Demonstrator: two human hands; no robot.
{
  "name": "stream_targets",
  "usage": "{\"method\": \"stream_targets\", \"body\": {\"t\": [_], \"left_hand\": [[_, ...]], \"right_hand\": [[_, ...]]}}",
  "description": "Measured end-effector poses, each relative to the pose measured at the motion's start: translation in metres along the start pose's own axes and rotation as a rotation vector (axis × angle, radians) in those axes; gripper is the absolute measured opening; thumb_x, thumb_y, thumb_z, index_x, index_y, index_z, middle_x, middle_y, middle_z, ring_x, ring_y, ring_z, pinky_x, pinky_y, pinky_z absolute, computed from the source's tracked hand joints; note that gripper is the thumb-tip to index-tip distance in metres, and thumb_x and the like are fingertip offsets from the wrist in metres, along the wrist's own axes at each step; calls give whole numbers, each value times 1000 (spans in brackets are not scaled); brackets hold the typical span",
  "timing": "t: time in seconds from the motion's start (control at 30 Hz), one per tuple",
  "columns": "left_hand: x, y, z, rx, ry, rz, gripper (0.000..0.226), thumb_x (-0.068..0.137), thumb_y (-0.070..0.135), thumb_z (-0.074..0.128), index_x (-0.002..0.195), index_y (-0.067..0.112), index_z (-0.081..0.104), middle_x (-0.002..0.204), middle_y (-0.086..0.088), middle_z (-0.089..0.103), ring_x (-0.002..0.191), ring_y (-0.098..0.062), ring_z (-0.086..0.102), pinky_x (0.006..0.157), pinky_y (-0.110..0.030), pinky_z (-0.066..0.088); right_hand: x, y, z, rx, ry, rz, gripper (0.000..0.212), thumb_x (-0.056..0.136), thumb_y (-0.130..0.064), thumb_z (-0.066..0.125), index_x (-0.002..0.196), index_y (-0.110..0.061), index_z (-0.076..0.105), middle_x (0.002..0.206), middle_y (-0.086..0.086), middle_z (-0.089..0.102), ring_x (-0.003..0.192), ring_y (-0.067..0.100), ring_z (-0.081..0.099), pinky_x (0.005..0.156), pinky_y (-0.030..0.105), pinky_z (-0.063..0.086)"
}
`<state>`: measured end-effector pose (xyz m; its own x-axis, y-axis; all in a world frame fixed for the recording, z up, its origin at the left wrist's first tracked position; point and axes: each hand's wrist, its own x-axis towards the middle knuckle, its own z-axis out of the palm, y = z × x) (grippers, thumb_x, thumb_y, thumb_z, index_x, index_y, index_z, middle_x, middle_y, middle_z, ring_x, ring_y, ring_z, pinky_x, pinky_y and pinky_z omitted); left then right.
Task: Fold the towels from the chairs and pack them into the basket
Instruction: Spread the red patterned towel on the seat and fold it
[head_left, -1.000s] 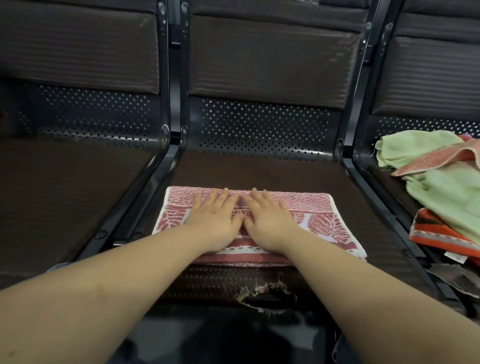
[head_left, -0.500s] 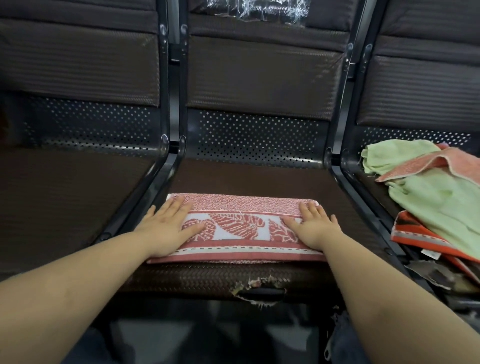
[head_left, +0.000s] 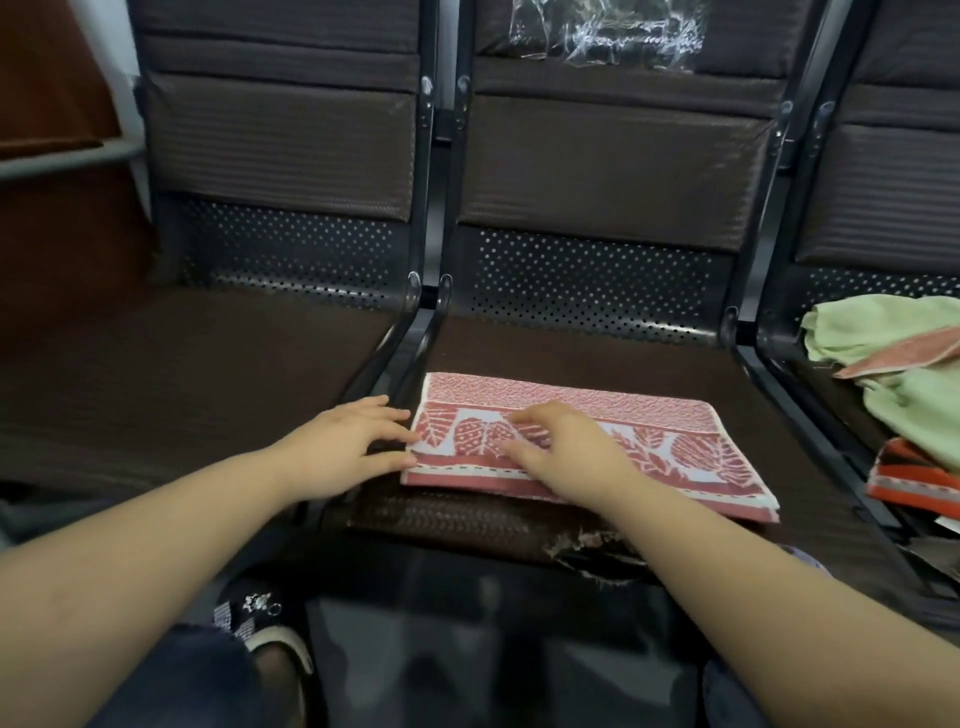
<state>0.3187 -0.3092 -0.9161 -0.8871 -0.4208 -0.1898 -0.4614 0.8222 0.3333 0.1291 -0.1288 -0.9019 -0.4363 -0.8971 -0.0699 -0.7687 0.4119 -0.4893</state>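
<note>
1. Head view looks down on a row of dark padded chairs; the middle chair seat (head_left: 597, 353) carries a folded red-and-white towel (head_left: 649, 441) with a leaf pattern, lying flat near the seat's front edge.
2. Left hand (head_left: 348, 447) sits at the towel's left end, fingers stretched out and slightly spread, fingertips touching the towel's left edge over the gap between the seats; it grips nothing.
3. Right hand (head_left: 566, 447) lies on top of the towel's left half, fingers relaxed and pointing left, pressing on the cloth rather than pinching it.
4. On the right chair a loose pile of towels waits unfolded: a pale green towel (head_left: 914, 400), a pink-red towel (head_left: 904, 356) draped across it, and an orange striped towel (head_left: 914, 478) nearer the front.
5. Crinkled clear plastic wrap (head_left: 608, 31) clings to the top of the middle backrest.
6. The middle seat's front edge has a torn patch (head_left: 587, 545) in its covering.
7. A dark slipper (head_left: 260, 623) shows on the floor, lower left.
8. No basket shows in this view.
</note>
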Motion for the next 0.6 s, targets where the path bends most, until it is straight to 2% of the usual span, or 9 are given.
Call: {"method": "stream_targets", "body": {"t": [0.1, 0.17, 0.23, 0.3, 0.37, 0.47, 0.6], "left_hand": [[-6, -1, 2, -8, 36, 42, 114, 45, 102, 6, 123, 40, 60, 138, 18, 49, 135, -4, 32, 114, -26, 24], [-7, 0, 3, -9, 67, 64, 93, 61, 94, 20, 120, 37, 64, 132, 17, 54, 128, -3, 39, 111, -25, 29], [-6, 1, 4, -2, 92, 74, 57, 81, 69, 46, 120, 32, 65, 130, 15, 56, 126, -4, 42, 110, -27, 31], [-2, 2, 6, 18, 99, 96, 40, 88, 50, 57, 121, 29, 65, 130, 13, 56, 125, -6, 43, 109, -27, 31], [2, 1, 7, 28, 79, 120, 39, 89, 45, 59, 123, 28, 63, 130, 12, 57, 125, -8, 44, 109, -28, 31], [6, -2, 3, -22, 0, 120, 47, 85, 44, 65, 128, 25, 60, 130, 11, 55, 123, -7, 46, 107, -27, 34], [13, -5, -1, -68, -56, 127, 51, 79, 44, 72, 125, 25, 62, 127, 11, 56, 119, -5, 49, 104, -25, 37]], "right_hand": [[-2, -35, 20, 79, 3, -82, 40, 89, -40, 62, 122, -17, 63, 124, -2, 62, 111, 13, 56, 91, 22, 40], [2, -46, 34, 134, 8, -62, 40, 87, -38, 65, 119, -15, 65, 118, 0, 65, 107, 14, 59, 91, 23, 43], [8, -50, 45, 166, -3, -15, 45, 82, -43, 69, 118, -14, 66, 113, 0, 66, 105, 16, 60, 91, 28, 47], [14, -52, 51, 154, -24, 0, 52, 78, -50, 71, 115, -15, 67, 109, 0, 66, 102, 17, 60, 89, 31, 48], [18, -53, 52, 132, -45, -12, 53, 76, -53, 72, 115, -16, 69, 109, 1, 67, 102, 18, 60, 90, 33, 48], [23, -51, 48, 83, -111, -34, 58, 74, -54, 73, 120, -21, 66, 117, -4, 65, 108, 13, 59, 92, 28, 47], [25, -46, 39, 99, -189, -65, 54, 75, -46, 75, 122, -22, 65, 117, -6, 66, 104, 6, 57, 81, 17, 39]]}}
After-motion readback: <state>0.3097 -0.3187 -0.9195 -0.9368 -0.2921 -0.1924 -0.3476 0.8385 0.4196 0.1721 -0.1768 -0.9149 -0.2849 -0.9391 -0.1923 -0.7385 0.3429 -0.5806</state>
